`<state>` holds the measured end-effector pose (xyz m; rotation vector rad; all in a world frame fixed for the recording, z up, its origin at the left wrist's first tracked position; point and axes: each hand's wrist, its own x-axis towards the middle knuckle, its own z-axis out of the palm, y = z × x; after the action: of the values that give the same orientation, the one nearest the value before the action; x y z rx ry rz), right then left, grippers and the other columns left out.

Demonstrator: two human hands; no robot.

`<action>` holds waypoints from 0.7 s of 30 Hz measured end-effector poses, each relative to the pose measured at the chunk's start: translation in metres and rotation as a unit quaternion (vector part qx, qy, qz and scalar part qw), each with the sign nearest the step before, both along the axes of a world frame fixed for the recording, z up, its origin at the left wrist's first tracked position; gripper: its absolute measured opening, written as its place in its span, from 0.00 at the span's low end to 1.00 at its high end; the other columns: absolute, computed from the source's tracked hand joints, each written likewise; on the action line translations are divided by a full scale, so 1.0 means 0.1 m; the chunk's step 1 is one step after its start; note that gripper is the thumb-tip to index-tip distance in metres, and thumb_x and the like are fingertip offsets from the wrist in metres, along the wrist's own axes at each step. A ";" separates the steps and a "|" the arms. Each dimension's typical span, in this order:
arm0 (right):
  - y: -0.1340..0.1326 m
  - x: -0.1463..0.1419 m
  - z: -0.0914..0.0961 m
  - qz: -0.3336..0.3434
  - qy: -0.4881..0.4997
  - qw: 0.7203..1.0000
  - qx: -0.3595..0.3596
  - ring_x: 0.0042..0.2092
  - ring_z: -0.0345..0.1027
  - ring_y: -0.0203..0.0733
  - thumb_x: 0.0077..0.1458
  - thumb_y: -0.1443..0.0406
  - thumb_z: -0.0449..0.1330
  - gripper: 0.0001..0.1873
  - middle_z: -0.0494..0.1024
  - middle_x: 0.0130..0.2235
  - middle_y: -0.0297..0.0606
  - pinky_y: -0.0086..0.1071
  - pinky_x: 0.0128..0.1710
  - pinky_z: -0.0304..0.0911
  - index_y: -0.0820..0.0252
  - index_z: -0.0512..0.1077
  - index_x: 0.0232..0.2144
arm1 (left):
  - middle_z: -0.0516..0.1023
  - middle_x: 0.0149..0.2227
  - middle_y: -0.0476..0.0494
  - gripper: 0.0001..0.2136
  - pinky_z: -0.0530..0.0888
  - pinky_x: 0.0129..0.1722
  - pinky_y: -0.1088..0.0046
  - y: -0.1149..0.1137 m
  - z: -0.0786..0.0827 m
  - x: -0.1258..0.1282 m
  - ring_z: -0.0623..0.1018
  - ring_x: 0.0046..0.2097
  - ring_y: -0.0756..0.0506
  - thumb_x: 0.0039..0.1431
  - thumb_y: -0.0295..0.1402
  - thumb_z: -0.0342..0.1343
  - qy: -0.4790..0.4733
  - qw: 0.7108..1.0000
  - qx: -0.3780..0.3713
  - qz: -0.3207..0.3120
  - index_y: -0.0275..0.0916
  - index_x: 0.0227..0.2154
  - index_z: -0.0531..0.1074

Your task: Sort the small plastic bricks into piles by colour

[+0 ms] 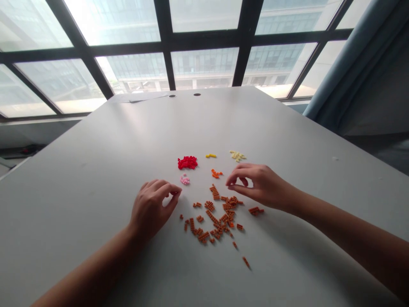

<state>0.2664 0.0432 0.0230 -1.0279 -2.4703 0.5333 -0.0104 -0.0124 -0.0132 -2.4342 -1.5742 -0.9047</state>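
My left hand [155, 205] hovers left of the bricks, thumb and forefinger pinched together. Whatever may be between those fingertips is too small to make out. Just beyond them lies a small heap of pink bricks [184, 180]. On the other side, my right hand [257, 182] also has its thumb and fingertips closed together, and I cannot make out anything in them. It is nearest to the orange bricks [216, 173] and the top of the scattered brown bricks [213, 217]. The brown bricks spread between and below both hands.
Behind the hands, a red brick heap [188, 162], a yellow brick piece [210, 156] and pale yellow bricks [237, 155] lie on the white table [153, 128]. A flat sheet [148, 97] rests at the far edge, before windows. A blue curtain [351, 72] hangs at right.
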 end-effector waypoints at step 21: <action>0.01 -0.20 -0.09 -0.016 0.014 1.000 0.006 0.28 0.65 0.33 0.54 0.67 0.60 0.03 0.74 0.34 0.38 0.28 0.33 0.61 0.61 0.74 0.31 | 0.74 0.27 0.49 0.07 0.67 0.37 0.69 -0.01 0.01 0.01 0.72 0.31 0.47 0.59 0.31 0.52 0.006 1.000 0.004 -0.001 0.40 0.29 0.74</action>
<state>0.2468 0.0441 0.0144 -1.0452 -2.4258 0.5184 -0.0092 -0.0138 -0.0124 -2.4303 -1.5619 -0.8934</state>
